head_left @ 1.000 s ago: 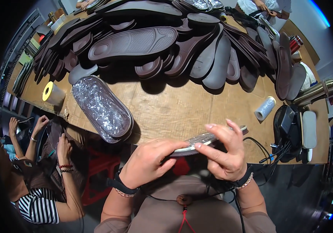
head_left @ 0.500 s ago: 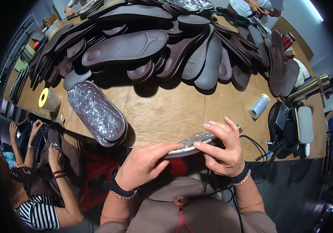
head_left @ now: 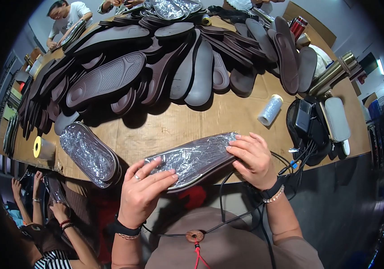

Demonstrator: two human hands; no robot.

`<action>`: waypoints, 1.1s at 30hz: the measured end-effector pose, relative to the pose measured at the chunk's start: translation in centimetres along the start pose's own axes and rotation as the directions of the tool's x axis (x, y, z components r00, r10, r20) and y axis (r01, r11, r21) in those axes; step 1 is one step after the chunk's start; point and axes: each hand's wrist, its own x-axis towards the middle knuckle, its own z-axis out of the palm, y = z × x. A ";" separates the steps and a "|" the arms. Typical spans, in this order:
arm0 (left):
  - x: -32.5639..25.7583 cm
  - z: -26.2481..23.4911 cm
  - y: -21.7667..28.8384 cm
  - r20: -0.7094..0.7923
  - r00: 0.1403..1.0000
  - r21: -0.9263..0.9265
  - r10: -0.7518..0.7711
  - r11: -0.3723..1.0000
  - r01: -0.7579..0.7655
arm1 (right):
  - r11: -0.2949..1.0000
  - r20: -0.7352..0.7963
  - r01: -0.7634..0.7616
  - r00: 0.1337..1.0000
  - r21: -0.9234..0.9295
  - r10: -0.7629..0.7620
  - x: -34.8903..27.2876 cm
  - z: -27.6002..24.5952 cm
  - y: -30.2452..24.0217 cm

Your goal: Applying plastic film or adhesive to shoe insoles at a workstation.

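Note:
A dark brown insole [head_left: 197, 158] with clear plastic film over its face lies slanted between my hands at the table's near edge, film side up. My left hand [head_left: 146, 190] grips its left end, fingers spread over the film and a ring on one of them. At the other end, my right hand [head_left: 253, 160] holds the insole with fingers bent over the top and the thumb at its near edge. Left of my left hand sits a small stack of film-covered insoles [head_left: 88, 154].
A large heap of brown and grey insoles [head_left: 106, 78] covers the table's far side. A film roll [head_left: 270, 110] stands at right, near a black mesh bag [head_left: 306, 130] and cables. Another roll [head_left: 43, 148] is at left. A co-worker's arm [head_left: 73, 237] shows lower left; another person [head_left: 71, 20] works far left.
The insole has turned from nearly edge-on to film face up. My left hand has moved left along it, fingers now over its top. The view has shifted, bringing a far-left person into sight.

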 end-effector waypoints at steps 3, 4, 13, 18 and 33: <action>-0.1 0.8 -0.5 0.043 0.998 0.163 -0.047 0.986 0.039 | 0.998 0.052 -0.030 0.998 -0.050 0.032 -0.5 0.3 -0.3; -0.1 1.0 -0.5 0.043 0.998 0.173 -0.055 0.984 0.047 | 0.996 0.081 -0.068 0.994 -0.054 0.072 -0.4 0.3 -0.5; -0.4 1.5 -0.4 0.076 0.985 0.074 -0.157 0.986 0.152 | 0.975 0.177 0.145 0.969 0.166 -0.174 2.3 0.8 -5.7; 0.1 0.7 -0.8 0.089 0.985 0.037 -0.145 0.989 0.142 | 0.961 0.085 0.215 0.969 0.176 -0.233 2.1 2.2 -6.9; 0.6 0.3 -1.2 0.112 0.982 -0.017 -0.152 0.988 0.155 | 0.978 0.077 0.204 0.975 0.038 -0.207 2.8 3.6 -7.8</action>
